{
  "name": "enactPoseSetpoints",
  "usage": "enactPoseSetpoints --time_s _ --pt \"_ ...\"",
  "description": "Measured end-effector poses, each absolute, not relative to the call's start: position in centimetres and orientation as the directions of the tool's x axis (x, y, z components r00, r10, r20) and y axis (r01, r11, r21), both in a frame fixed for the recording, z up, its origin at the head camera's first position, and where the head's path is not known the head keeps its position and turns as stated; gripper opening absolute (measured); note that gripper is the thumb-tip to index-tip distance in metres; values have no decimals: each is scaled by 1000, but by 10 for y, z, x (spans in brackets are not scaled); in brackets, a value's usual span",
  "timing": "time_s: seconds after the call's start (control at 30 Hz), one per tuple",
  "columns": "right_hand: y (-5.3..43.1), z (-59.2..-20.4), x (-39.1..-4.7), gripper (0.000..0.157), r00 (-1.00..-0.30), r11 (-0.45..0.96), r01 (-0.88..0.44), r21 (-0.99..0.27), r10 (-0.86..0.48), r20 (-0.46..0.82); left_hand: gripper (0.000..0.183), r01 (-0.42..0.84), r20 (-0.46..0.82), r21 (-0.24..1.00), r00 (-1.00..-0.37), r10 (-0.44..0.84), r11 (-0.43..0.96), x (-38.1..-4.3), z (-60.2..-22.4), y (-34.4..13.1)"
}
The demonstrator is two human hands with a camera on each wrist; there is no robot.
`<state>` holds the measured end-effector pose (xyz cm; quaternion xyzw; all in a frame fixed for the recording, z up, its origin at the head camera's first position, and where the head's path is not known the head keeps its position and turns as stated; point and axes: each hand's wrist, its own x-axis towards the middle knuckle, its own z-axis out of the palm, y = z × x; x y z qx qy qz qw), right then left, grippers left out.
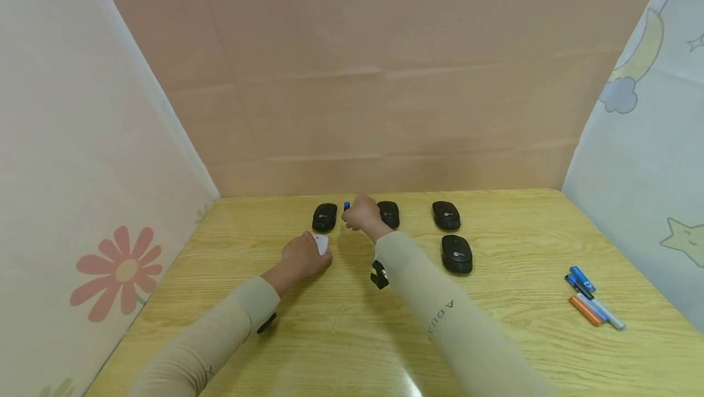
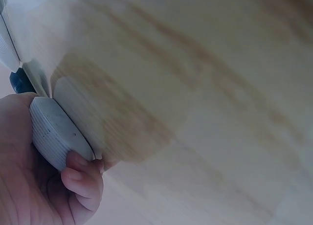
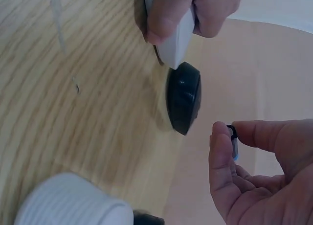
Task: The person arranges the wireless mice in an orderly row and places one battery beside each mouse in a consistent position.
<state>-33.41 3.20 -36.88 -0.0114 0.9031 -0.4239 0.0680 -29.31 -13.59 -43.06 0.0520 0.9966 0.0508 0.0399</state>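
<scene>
My left hand [image 1: 304, 256] grips a white computer mouse [image 1: 321, 244] on the wooden table. In the left wrist view, the fingers of that hand [image 2: 44, 176] curl round the ridged side of the white mouse [image 2: 58, 129]. My right hand [image 1: 363, 212] is further back, between two black mice, and pinches a small dark marker with a blue end [image 1: 346, 206]. From the right wrist, thumb and fingers of the right hand [image 3: 259, 171] hold the marker [image 3: 234, 146] above the table's far edge; its full length is hidden.
Black mice stand left [image 1: 325, 217] and right [image 1: 388, 214] of the right hand. Two more, one behind [image 1: 446, 215] and one in front [image 1: 457, 254], lie further right. Several markers [image 1: 591, 305] lie at the right. A white ridged object [image 3: 73, 200] is partly cut off.
</scene>
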Motion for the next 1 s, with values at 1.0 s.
enactPoseSetpoints --time_s 1.0 --pt "12 -413 -350 32 -992 691 99 -716 13 -125 56 98 -60 149 -992 108 984 -291 -435 -132"
